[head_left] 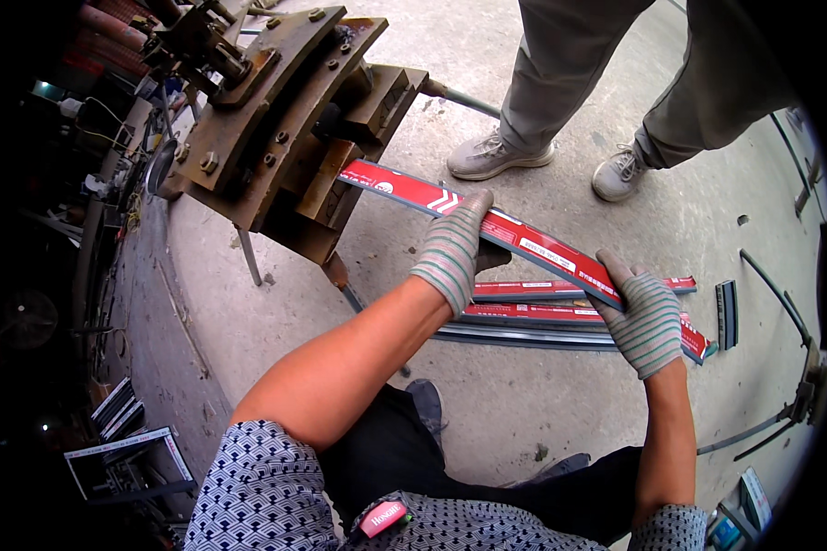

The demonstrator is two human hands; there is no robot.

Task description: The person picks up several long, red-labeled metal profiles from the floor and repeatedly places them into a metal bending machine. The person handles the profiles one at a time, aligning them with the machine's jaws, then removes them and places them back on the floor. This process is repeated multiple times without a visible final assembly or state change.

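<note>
Both my hands wear striped knit gloves and grip one long metal profile strip faced with red-and-white film. My left hand is wrapped round its middle, while my right hand clasps the near right end. The strip slants up to the left, and its far end lies at the opening of a rusty steel press with bolted plates. Whether that end touches the press I cannot tell. Under my hands, more red-faced strips and bare grey ones lie stacked on the concrete floor.
A person in grey trousers and light shoes stands just beyond the strip. A short dark offcut lies right of the stack. Bent metal rods stand at the right edge. A small frame and clutter sit at left.
</note>
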